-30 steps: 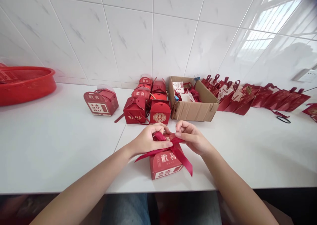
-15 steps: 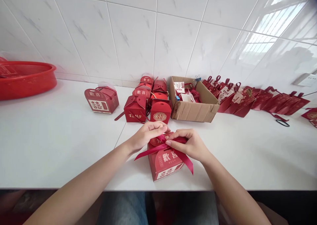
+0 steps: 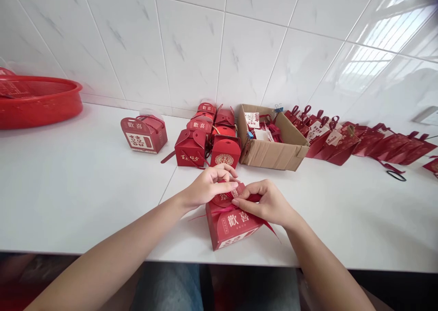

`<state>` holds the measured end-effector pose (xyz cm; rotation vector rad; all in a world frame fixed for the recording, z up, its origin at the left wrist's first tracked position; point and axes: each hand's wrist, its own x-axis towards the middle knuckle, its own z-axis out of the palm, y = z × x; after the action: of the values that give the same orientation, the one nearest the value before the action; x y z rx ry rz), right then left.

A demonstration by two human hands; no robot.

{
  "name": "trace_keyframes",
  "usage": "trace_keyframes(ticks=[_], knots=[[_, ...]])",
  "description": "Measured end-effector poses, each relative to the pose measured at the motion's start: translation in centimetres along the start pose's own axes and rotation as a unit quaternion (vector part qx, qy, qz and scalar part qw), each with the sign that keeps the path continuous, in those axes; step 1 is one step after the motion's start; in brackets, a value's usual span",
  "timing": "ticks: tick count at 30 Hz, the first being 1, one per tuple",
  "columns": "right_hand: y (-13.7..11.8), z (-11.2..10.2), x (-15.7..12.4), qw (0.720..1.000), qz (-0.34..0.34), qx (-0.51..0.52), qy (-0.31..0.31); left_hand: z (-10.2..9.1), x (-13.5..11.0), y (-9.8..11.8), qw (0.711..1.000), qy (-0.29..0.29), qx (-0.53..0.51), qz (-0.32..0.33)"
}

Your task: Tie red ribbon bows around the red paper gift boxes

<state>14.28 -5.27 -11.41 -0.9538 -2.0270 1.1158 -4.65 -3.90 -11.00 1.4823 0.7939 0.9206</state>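
A red gift box [image 3: 236, 224] with white Chinese characters sits near the counter's front edge, between my hands. A dark pink ribbon [image 3: 224, 209] crosses its top, gathered in the middle with loose ends to either side. My right hand [image 3: 266, 203] pinches the ribbon between thumb and forefinger at the gather. Over the box's far part, my left hand [image 3: 214, 185] has curled fingers and a thumb at the upper bit of ribbon. The fingers partly cover the gather, so its exact shape is hidden.
Beyond stand rows of red boxes [image 3: 190, 149] and an open cardboard box [image 3: 273, 155] of ribbons and cards. One box [image 3: 144, 135] stands apart on the left, near a red plastic basin [image 3: 41, 105]. Several red bags [image 3: 328, 139] and black-handled scissors [image 3: 396, 175] lie right.
My left hand has shifted slightly right, its thumb now further over the ribbon. The ribbon's loose ends have turned edge-on and look thinner. The camera view has shifted a little.
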Motion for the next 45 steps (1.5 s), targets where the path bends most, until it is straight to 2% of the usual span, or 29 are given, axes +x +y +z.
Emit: trace_keyframes(ticks=[3, 8, 13, 19, 23, 29, 35, 45], knots=[[0.1, 0.1, -0.1, 1.0, -0.01, -0.004, 0.006, -0.1, 0.1, -0.4, 1.0, 0.019, -0.016, 0.004], [0.2, 0.2, -0.2, 0.999, 0.008, 0.034, 0.017, -0.2, 0.0, -0.5, 1.0, 0.011, -0.023, -0.007], [0.4, -0.2, -0.1, 0.988, 0.054, 0.141, 0.042, -0.2, -0.3, 0.1, 1.0, -0.001, 0.01, -0.007], [1.1, -1.1, 0.3, 0.953, 0.071, 0.293, 0.046, 0.2, -0.6, 0.4, 0.998, 0.011, 0.053, -0.014], [1.4, -1.3, 0.4, 0.947, 0.076, 0.307, 0.057, 0.4, -0.8, 0.2, 0.997, 0.003, 0.078, -0.013], [1.7, -1.1, 0.5, 0.943, 0.036, 0.323, 0.064, 0.5, -0.8, 0.2, 0.982, 0.039, 0.181, 0.025], [2.2, -1.3, 0.7, 0.942, -0.001, 0.33, 0.065, 0.7, -0.7, 0.0, 0.979, 0.039, 0.2, 0.028], [2.6, -1.6, 0.7, 0.946, 0.011, 0.315, 0.074, 0.5, -0.8, -0.8, 0.98, 0.021, 0.198, 0.024]])
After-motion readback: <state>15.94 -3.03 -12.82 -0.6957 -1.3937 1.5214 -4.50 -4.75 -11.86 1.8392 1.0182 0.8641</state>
